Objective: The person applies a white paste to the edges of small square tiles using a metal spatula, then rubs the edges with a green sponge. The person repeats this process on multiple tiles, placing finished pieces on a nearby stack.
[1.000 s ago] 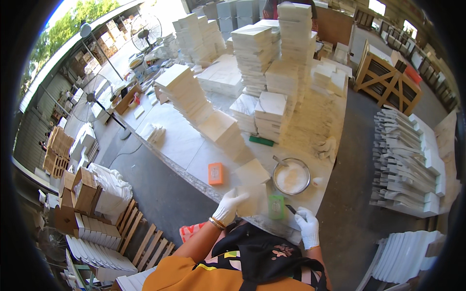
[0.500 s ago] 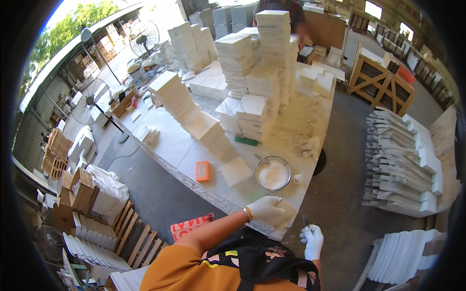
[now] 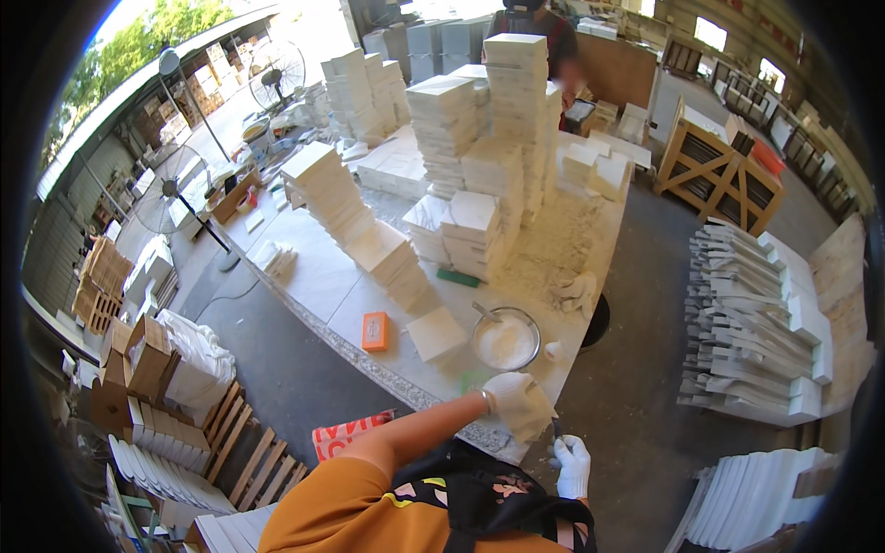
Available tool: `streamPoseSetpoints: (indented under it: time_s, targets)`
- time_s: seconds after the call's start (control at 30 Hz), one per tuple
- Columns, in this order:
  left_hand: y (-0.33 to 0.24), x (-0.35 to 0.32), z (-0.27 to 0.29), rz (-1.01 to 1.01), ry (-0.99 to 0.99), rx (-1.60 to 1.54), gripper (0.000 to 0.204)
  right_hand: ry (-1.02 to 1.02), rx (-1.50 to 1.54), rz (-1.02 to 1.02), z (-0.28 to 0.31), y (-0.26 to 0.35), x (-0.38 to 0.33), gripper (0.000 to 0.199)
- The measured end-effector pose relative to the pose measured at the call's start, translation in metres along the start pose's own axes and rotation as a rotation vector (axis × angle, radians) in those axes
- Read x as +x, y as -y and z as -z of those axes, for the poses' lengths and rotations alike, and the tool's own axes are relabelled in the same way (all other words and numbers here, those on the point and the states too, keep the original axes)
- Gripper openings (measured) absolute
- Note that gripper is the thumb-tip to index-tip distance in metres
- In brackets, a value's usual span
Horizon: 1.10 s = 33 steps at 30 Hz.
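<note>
Head view: I see my gloved left hand (image 3: 518, 403) closed around a white tile (image 3: 530, 419) at the desk (image 3: 313, 286) edge, just beside the metal bowl (image 3: 505, 339) of white powder. My gloved right hand (image 3: 572, 464) below pinches what looks like a thin dark tool (image 3: 556, 427), too small to tell.

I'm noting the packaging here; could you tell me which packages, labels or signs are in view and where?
Printed sack or package: on the floor below the table edge, flat, red with white markings.
Cardboard boxes: far left on the floor, brown, open flaps.
Orange block: on the table, small rectangle; whether it is a package is unclear.
No screens or signs show.
</note>
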<state>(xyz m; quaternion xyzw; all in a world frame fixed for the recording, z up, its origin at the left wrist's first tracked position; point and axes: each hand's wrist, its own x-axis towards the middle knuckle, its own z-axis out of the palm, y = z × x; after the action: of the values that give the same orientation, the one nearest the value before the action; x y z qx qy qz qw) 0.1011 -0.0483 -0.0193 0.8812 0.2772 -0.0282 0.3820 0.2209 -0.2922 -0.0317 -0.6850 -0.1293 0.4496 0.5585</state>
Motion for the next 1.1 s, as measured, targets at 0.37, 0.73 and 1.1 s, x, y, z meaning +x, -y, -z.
streamPoseSetpoints:
  time_s: [0.37,0.73,1.1]
  targets:
    - [-0.039,-0.041,-0.009,0.004,-0.337,0.187,0.07,0.061,0.009,0.019,-0.022,0.002,0.001,0.019]
    - [-0.029,-0.051,-0.038,-0.252,-0.502,0.242,0.086,0.033,0.074,-0.059,-0.003,-0.003,0.002,0.016]
    - [-0.056,-0.045,-0.01,-0.314,-0.407,0.231,0.061,0.039,0.111,0.029,0.005,0.037,-0.015,0.042]
